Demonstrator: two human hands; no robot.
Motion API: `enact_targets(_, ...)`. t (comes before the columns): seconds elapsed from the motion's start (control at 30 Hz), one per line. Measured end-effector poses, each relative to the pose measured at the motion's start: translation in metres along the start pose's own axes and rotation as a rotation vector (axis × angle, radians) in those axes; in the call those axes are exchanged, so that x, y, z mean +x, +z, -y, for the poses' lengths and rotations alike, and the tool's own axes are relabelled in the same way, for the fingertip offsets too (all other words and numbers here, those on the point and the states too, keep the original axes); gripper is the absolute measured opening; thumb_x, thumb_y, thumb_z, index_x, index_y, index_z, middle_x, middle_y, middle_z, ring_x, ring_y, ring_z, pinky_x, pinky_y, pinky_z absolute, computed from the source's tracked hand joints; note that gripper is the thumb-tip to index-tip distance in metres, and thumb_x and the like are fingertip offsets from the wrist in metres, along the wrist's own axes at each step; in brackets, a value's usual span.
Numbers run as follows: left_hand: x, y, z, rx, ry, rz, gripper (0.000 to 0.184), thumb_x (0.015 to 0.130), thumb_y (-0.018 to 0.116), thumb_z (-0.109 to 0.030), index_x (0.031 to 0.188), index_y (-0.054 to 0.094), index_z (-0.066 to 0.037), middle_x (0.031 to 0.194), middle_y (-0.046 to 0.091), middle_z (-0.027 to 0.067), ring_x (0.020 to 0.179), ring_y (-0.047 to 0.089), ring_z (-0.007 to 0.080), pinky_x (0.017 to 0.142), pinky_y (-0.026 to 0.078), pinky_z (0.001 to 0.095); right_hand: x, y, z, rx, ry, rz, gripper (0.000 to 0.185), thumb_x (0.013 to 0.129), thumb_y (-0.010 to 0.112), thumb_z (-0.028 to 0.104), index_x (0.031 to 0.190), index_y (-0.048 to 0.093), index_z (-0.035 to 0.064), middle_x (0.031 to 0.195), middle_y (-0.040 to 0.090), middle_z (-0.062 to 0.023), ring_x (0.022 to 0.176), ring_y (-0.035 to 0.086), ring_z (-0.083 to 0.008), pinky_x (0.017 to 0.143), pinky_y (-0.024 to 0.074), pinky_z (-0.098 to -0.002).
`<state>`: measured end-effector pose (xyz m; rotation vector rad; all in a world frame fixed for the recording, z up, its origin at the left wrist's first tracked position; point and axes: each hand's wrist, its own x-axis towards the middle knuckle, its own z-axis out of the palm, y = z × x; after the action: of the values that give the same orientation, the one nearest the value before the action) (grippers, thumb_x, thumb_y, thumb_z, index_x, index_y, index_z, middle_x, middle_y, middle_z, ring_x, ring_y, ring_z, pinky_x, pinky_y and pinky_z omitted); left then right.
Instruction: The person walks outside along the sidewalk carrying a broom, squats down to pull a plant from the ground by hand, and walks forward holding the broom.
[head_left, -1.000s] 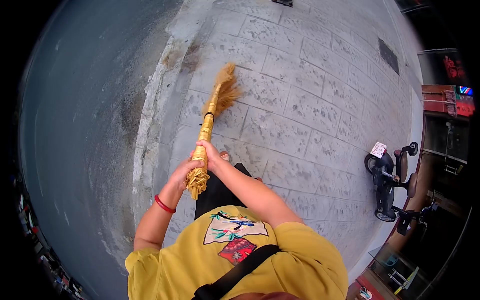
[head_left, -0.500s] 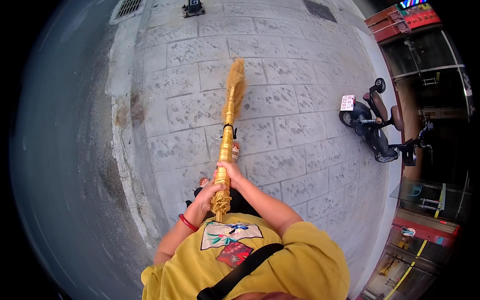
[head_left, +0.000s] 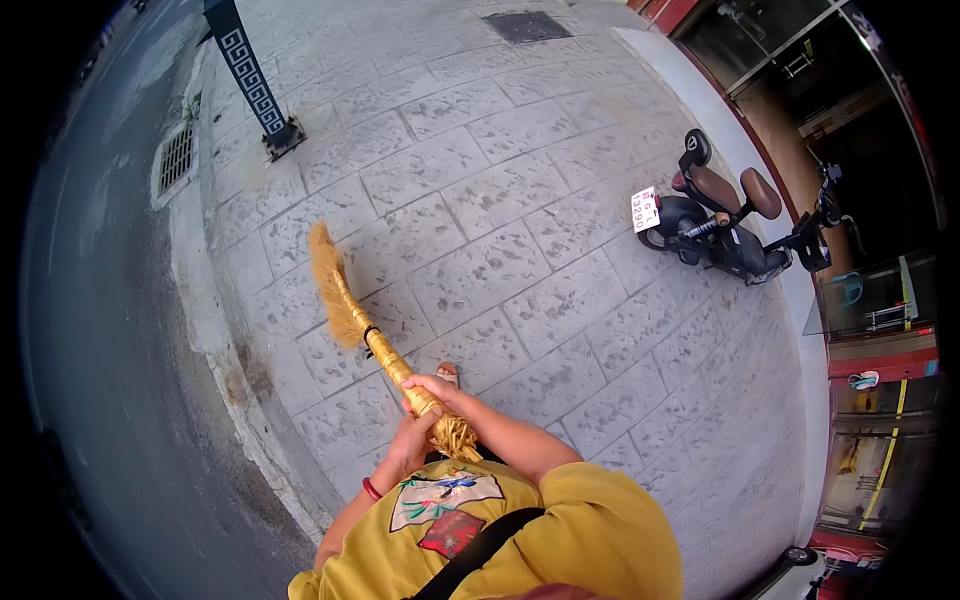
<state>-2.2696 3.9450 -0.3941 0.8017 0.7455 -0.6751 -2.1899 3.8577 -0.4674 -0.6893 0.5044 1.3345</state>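
- Observed grey stone-slab pavement (head_left: 600,380) with darker blotches, bordering a dark asphalt road (head_left: 110,380).
- Noted black two-wheeled scooter (head_left: 740,255) with brown seats, parked near the shopfront side, well apart from the work.
- Noted dark square post with pale key pattern (head_left: 246,75), standing near the road edge.
- Found yellow-bound straw broom (head_left: 390,358) slanting across the front of the body, tan bristles (head_left: 328,280) out over the pavement toward the road side, frayed butt close to the wearer. Cannot tell contact between bristles and slabs.
- Found grip of right hand (head_left: 433,388) closed round the broom handle, on the bristle side; grip of left hand (head_left: 410,442) likewise closed round it, nearer the butt.
- Judged under way: broom already taken up two-handed and directed over the slabs. Could make out no gathered heap beside the bristles; cannot tell amount of ground covered or remaining. Not yet done: release of the broom.
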Motion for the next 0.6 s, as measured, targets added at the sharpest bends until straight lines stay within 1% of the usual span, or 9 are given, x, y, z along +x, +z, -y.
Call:
enact_targets(0.03, 0.005, 0.009, -0.006, 0.075, -0.108, 0.063, 0.028, 0.080, 0.051, -0.017, 0.102, 0.041, -0.002, 0.080, 0.056, 0.0081, 0.067, 0.057, 0.0191, 0.061, 0.047, 0.0304, -0.021, -0.010, 0.014, -0.036, -0.047, -0.081, 0.031, 0.072, 0.054, 0.025, 0.089, 0.043, 0.0017, 0.067, 0.053, -0.0122, 0.053, 0.053, -0.0205, 0.048, 0.0455, -0.0311)
enact_targets(0.1, 0.013, 0.015, -0.021, 0.128, -0.125, 0.078, 0.031, 0.080, 0.050, -0.018, 0.105, 0.040, -0.002, 0.078, 0.055, 0.0078, 0.066, 0.057, 0.0186, 0.059, 0.047, 0.0289, -0.051, -0.051, 0.028, -0.054, -0.116, -0.059, 0.030, 0.073, 0.053, 0.023, 0.090, 0.046, 0.0000, 0.068, 0.054, -0.0116, 0.053, 0.054, -0.0193, 0.048, 0.0462, -0.0288)
enact_targets(0.17, 0.022, 0.014, -0.038, 0.212, -0.145, 0.105, 0.038, 0.081, 0.050, -0.018, 0.113, 0.038, -0.002, 0.076, 0.055, 0.0072, 0.062, 0.058, 0.0176, 0.056, 0.047, 0.0260, -0.108, -0.059, 0.048, -0.153, -0.117, -0.182, 0.032, 0.073, 0.055, 0.022, 0.092, 0.048, -0.0033, 0.073, 0.057, -0.0118, 0.058, 0.057, -0.0185, 0.052, 0.0488, -0.0280)
enact_targets(0.27, 0.050, -0.026, -0.050, 0.308, -0.017, -0.121, 0.031, 0.080, 0.050, -0.016, 0.107, 0.044, -0.002, 0.069, 0.056, 0.0065, 0.056, 0.057, 0.0175, 0.049, 0.046, 0.0258, -0.147, -0.092, 0.055, 0.027, -0.183, -0.282, 0.039, 0.071, 0.055, 0.011, 0.103, 0.038, -0.0033, 0.086, 0.056, -0.0175, 0.075, 0.059, -0.0237, 0.057, 0.0506, -0.0340)
enact_targets(0.33, 0.061, -0.058, -0.060, 0.349, -0.008, -0.193, 0.029, 0.079, 0.051, -0.016, 0.104, 0.046, -0.002, 0.069, 0.056, 0.0063, 0.055, 0.057, 0.0174, 0.047, 0.046, 0.0257, -0.170, -0.109, 0.069, 0.054, -0.282, -0.295, 0.038, 0.071, 0.053, 0.012, 0.103, 0.037, -0.0001, 0.080, 0.054, -0.0133, 0.064, 0.056, -0.0198, 0.054, 0.0490, -0.0328)
enact_targets(0.4, 0.074, -0.088, -0.067, 0.333, -0.052, -0.345, 0.025, 0.077, 0.051, -0.017, 0.099, 0.047, -0.004, 0.069, 0.056, 0.0064, 0.055, 0.057, 0.0176, 0.046, 0.044, 0.0271, -0.193, -0.117, 0.095, 0.190, -0.306, -0.402, 0.033, 0.071, 0.054, 0.017, 0.096, 0.040, 0.0010, 0.072, 0.054, -0.0117, 0.055, 0.054, -0.0198, 0.048, 0.0474, -0.0321)
enact_targets(0.43, 0.079, -0.103, -0.069, 0.346, -0.066, -0.349, 0.025, 0.077, 0.051, -0.017, 0.099, 0.047, -0.004, 0.069, 0.056, 0.0064, 0.055, 0.057, 0.0176, 0.046, 0.044, 0.0271, -0.193, -0.125, 0.103, 0.209, -0.303, -0.403, 0.033, 0.071, 0.054, 0.017, 0.096, 0.040, 0.0010, 0.072, 0.054, -0.0117, 0.055, 0.054, -0.0198, 0.048, 0.0474, -0.0321)
enact_targets(0.5, 0.093, -0.127, -0.075, 0.414, -0.135, -0.467, 0.024, 0.076, 0.051, -0.016, 0.097, 0.048, -0.004, 0.068, 0.055, 0.0069, 0.054, 0.056, 0.0185, 0.045, 0.043, 0.0293, -0.184, -0.145, 0.125, 0.379, -0.484, -0.517, 0.033, 0.070, 0.053, 0.021, 0.093, 0.041, 0.0017, 0.070, 0.053, -0.0117, 0.055, 0.054, -0.0211, 0.048, 0.0468, -0.0333)
enact_targets(0.6, 0.111, -0.155, -0.084, 0.526, -0.261, -0.533, 0.021, 0.075, 0.051, -0.014, 0.094, 0.050, -0.004, 0.067, 0.054, 0.0077, 0.051, 0.056, 0.0198, 0.043, 0.042, 0.0310, -0.162, -0.171, 0.175, 0.406, -0.528, -0.607, 0.034, 0.068, 0.055, 0.022, 0.091, 0.040, 0.0019, 0.069, 0.053, -0.0122, 0.054, 0.054, -0.0231, 0.049, 0.0468, -0.0358)
